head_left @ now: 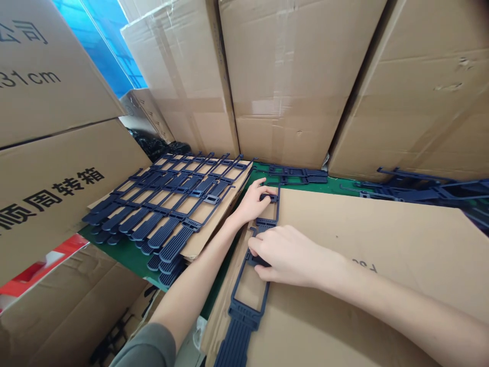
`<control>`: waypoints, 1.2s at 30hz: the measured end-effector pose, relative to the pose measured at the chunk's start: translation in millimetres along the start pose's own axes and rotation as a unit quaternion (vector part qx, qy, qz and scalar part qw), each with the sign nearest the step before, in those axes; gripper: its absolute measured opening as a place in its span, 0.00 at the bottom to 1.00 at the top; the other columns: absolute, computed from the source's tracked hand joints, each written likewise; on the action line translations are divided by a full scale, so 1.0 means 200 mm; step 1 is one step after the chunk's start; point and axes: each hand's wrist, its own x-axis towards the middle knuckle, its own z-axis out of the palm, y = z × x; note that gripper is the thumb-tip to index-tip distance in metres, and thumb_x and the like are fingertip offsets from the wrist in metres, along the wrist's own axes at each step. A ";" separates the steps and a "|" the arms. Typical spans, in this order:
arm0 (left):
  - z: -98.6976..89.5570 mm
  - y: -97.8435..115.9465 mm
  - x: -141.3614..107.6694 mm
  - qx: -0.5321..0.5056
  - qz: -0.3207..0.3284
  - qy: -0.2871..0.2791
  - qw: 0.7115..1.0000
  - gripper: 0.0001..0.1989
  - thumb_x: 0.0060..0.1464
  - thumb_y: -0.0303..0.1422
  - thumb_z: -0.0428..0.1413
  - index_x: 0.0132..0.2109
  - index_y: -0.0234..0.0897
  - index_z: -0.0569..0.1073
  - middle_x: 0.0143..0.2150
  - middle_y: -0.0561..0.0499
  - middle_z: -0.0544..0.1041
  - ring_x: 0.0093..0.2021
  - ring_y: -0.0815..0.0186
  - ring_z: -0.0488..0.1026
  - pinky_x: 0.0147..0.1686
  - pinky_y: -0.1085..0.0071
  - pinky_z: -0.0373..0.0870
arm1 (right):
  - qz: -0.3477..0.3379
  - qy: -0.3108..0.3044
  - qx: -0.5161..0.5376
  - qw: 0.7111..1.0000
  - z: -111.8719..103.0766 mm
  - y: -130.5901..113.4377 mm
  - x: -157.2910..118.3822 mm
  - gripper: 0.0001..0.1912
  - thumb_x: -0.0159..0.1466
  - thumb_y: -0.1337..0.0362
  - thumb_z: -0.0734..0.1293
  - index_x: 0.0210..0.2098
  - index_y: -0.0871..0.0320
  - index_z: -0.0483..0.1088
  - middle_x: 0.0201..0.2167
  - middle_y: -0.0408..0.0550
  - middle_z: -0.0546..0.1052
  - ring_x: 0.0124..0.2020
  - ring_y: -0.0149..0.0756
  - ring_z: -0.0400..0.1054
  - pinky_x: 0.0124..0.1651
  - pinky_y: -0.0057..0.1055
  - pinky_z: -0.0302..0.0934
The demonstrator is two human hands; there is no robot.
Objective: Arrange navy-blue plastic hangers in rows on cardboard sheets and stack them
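Dark blue plastic frames with ribbed paddle-like ends lie on a cardboard sheet [336, 224] in front of me. My left hand [252, 204] is closed at the far frame [277, 211], thumb and index finger pinching its upper crossbar. Closer to me, my right hand [284, 252] has its fingers curled around the crossbar of the near frame [248, 313], whose ribbed end points toward me. The two frames run in one line along the sheet's left edge. My right hand hides the place where they meet.
At the left, several matching frames [178, 219] lie in overlapping rows on another cardboard stack [198, 244]. More blue parts [301, 175] rest on the green tabletop [260, 171] behind, and a pile [424, 186] sits back right. Large cartons [290, 86] wall off the back; printed boxes [49, 178] stand left.
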 end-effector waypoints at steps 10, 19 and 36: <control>-0.01 0.00 0.00 0.057 0.029 -0.030 0.997 0.14 0.57 0.24 0.46 0.45 0.36 0.75 0.63 0.43 0.63 0.67 0.58 0.53 0.65 0.56 0.51 | -0.056 0.010 0.025 0.998 0.00 0.04 0.01 0.08 0.61 0.63 0.65 0.36 0.62 0.71 0.33 0.51 0.77 0.32 0.41 0.72 0.30 0.31 0.55; -0.03 -0.01 0.00 0.115 0.054 -0.044 0.991 0.14 0.62 0.27 0.45 0.47 0.36 0.74 0.65 0.42 0.61 0.66 0.59 0.56 0.64 0.58 0.53 | -0.055 0.003 0.041 0.998 -0.01 0.10 0.02 0.14 0.61 0.57 0.66 0.40 0.61 0.73 0.36 0.53 0.77 0.36 0.43 0.72 0.33 0.32 0.58; -0.02 0.00 0.00 0.163 0.067 -0.029 0.984 0.15 0.63 0.28 0.44 0.47 0.37 0.74 0.62 0.44 0.64 0.65 0.58 0.58 0.63 0.55 0.55 | -0.051 0.008 0.024 0.998 -0.01 0.08 0.03 0.16 0.62 0.56 0.65 0.40 0.64 0.74 0.36 0.56 0.78 0.36 0.45 0.73 0.35 0.34 0.60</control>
